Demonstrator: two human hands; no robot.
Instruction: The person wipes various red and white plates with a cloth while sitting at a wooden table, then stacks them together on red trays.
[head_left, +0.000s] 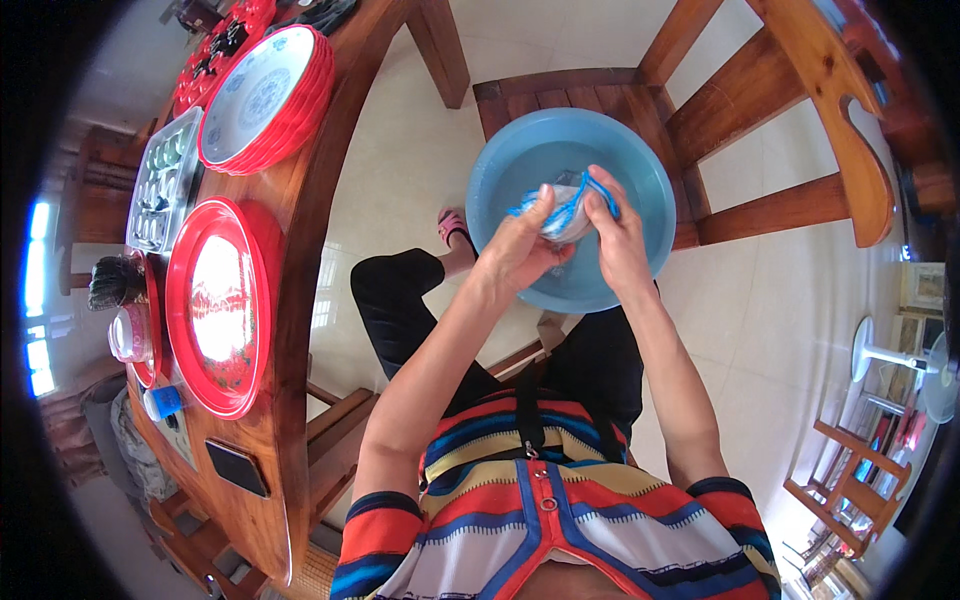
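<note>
A light blue plastic basin (491, 161) with water in it stands on the seat of a wooden chair in front of me. Above the water I hold a bunched whitish cloth with blue edging (564, 217) between both hands. My left hand (523, 244) grips its left side, thumb raised along the cloth. On the other side my right hand (616, 229) has its fingers and thumb pressed on the blue edging. Part of the cloth is hidden by my fingers.
To the left, a wooden table (300, 247) bears a stack of red-rimmed bowls (262, 97), a red round tray (180, 315), a clear plastic box (161, 180) and a phone (237, 468). The wooden chair (739, 120) has its back and arm at the right. A white fan (885, 356) stands farther right.
</note>
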